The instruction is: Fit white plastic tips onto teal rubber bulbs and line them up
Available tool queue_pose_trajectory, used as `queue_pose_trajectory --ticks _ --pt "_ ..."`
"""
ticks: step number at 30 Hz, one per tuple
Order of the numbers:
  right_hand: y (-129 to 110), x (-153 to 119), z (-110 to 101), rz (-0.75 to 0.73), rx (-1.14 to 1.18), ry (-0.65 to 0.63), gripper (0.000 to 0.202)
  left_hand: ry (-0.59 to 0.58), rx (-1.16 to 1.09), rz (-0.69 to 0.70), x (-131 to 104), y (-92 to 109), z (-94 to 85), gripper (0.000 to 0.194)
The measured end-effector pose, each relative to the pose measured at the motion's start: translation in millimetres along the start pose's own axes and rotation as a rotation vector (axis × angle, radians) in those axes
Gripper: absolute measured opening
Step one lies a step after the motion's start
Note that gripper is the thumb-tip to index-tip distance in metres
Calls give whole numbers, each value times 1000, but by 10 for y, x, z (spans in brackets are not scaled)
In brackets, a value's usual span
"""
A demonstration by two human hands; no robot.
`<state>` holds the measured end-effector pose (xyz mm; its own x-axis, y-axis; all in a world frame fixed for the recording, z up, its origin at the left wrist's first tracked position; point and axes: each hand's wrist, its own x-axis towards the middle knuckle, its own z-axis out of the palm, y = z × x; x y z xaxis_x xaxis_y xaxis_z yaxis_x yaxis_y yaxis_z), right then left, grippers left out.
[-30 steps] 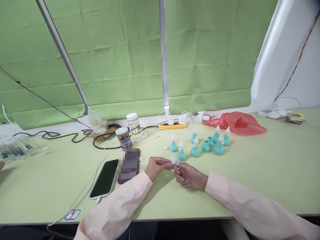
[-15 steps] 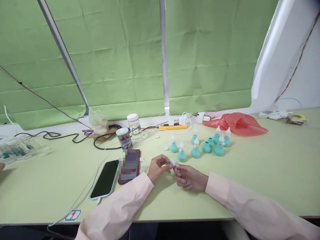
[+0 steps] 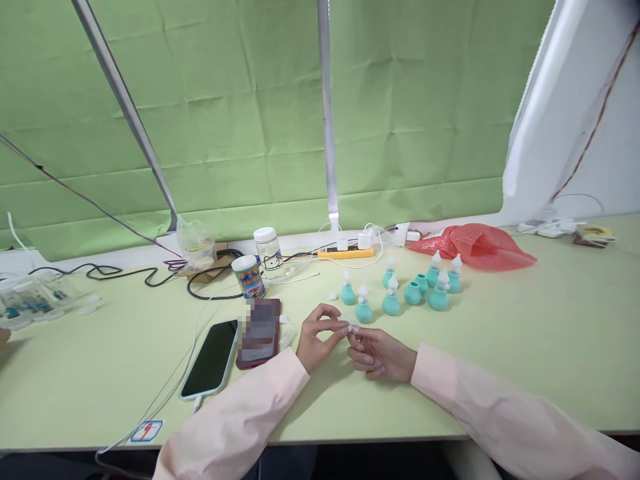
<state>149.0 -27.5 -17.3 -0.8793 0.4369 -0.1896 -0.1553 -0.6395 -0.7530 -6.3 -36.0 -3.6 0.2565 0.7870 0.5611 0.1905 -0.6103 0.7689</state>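
Observation:
Between my two hands is a small translucent white piece (image 3: 353, 328), partly hidden by fingertips. My left hand (image 3: 320, 339) pinches its left end with thumb and fingertips. My right hand (image 3: 379, 355) grips the right end, its other fingers curled. Just beyond them stand several teal bulbs, such as a front one (image 3: 363, 311), most topped with clear or white pointed tips. Two bulbs, one of them in front (image 3: 413, 293), are open at the top without tips. A small white piece (image 3: 333, 297) lies left of the bulbs.
Left of my hands lie a black-screened phone (image 3: 210, 359) and a red-edged phone (image 3: 260, 333). Behind them stand a colourful can (image 3: 249, 277) and a clear jar (image 3: 269, 257). A yellow power strip (image 3: 345, 253) and red plastic bag (image 3: 475, 248) are at the back. Part of another person's hand (image 3: 4, 337) shows far left.
My left hand has shifted slightly, its fingers now more arched and its fingertips nearer my right hand's at the white piece. My right hand has hardly moved.

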Motion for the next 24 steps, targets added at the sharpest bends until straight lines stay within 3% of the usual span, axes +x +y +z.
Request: queue_pose_trajectory --ticks 4,10,13,24 --pt "-3 -4 2 8 -5 -1 30 44 52 55 -9 7 3 12" --pt "-7 2 -7 29 -1 -52 30 -78 -261 -170 1 -24 17 30" --pt "-8 -5 -6 43 3 -43 30 -143 -316 -209 16 -34 12 27" --pt "5 15 -49 53 14 -53 31 -91 -136 -168 -25 26 32 22"
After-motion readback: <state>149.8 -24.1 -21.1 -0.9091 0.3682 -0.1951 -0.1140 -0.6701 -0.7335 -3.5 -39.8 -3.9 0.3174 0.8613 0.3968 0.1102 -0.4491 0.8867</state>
